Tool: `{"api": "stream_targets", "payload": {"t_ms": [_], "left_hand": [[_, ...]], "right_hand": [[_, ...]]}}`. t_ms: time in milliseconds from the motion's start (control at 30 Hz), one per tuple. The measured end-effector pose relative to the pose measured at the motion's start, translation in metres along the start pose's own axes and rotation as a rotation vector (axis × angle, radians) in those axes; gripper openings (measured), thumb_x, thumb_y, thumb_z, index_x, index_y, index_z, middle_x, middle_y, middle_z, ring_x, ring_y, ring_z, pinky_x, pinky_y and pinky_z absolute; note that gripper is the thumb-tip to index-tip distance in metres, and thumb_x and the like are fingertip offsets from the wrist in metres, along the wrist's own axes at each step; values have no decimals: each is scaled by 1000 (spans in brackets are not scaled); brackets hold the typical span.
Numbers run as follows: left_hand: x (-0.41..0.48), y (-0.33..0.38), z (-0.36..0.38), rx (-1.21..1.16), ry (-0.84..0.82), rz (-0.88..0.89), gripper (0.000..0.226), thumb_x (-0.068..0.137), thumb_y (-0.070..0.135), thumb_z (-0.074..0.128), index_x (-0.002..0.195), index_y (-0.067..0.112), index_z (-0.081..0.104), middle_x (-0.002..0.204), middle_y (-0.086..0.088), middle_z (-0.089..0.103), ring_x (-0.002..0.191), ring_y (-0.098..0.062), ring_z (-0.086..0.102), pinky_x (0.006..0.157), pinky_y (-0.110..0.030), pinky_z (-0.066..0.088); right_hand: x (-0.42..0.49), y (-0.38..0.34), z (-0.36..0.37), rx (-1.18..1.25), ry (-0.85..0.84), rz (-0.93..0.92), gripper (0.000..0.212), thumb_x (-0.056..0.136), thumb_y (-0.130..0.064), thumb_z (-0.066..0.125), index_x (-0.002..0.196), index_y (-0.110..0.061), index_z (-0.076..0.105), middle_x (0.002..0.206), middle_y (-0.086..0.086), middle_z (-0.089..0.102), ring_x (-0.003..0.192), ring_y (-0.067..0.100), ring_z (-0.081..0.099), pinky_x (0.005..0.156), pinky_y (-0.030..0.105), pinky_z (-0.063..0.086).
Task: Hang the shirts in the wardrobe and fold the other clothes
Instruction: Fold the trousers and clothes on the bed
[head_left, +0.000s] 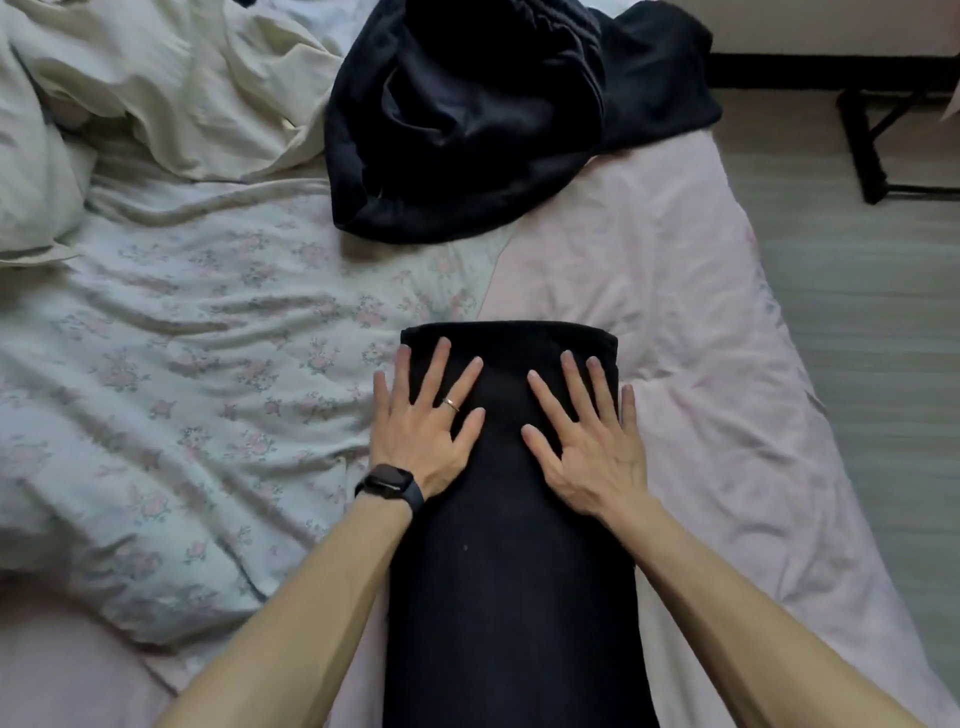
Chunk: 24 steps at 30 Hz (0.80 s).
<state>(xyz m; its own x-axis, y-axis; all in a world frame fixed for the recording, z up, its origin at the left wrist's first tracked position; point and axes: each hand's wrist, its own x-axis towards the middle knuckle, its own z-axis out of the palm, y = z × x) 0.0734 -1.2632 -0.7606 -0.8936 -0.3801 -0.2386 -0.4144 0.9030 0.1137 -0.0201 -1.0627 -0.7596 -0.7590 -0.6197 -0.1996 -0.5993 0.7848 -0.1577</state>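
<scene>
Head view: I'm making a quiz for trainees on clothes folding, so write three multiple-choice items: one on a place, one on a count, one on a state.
1. Where does the crumpled black garment lie?
A. On the bed, beyond the folded black garment
B. On the floor
C. Under a pillow

2. How many hands touch the folded black garment?
A. None
B. One
C. Two

3. How do the fingers of the left hand lie?
A. Curled into a fist
B. Straight and spread
C. Pinching a hanger

Answers:
1 A: it sits farther up the bed, apart from the folded piece.
2 C: the left hand and the right hand both rest flat on it.
3 B: the fingers lie spread on the cloth, holding nothing.
</scene>
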Motion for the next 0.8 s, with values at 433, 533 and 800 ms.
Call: {"api": "stream_targets", "payload": {"t_ms": [433, 533, 800], "left_hand": [[-178, 49, 25, -98, -58, 105, 65, 99, 50, 35, 159, 36, 13, 168, 6, -1, 154, -20, -5, 120, -50, 4], [-189, 27, 42, -33, -102, 67, 63, 100, 54, 31, 158, 42, 10, 167, 8, 2, 154, -20, 3, 119, -54, 4], [-237, 13, 18, -53, -168, 42, 68, 99, 55, 29, 159, 27, 14, 167, -1, 4, 154, -21, -1, 120, -52, -2]], "right_hand": [[-155, -54, 6, 95, -64, 39, 65, 101, -50, 30, 161, -34, 8, 169, 1, -5, 155, 21, -9, 123, 55, 5], [-173, -39, 24, 48, -125, 76, 66, 101, -55, 28, 161, -35, 8, 169, -1, -6, 155, 19, -8, 122, 57, 13], [-229, -33, 3, 60, -152, 220, 74, 99, -59, 23, 161, -25, 2, 168, 5, -13, 155, 22, -14, 123, 57, 2]]}}
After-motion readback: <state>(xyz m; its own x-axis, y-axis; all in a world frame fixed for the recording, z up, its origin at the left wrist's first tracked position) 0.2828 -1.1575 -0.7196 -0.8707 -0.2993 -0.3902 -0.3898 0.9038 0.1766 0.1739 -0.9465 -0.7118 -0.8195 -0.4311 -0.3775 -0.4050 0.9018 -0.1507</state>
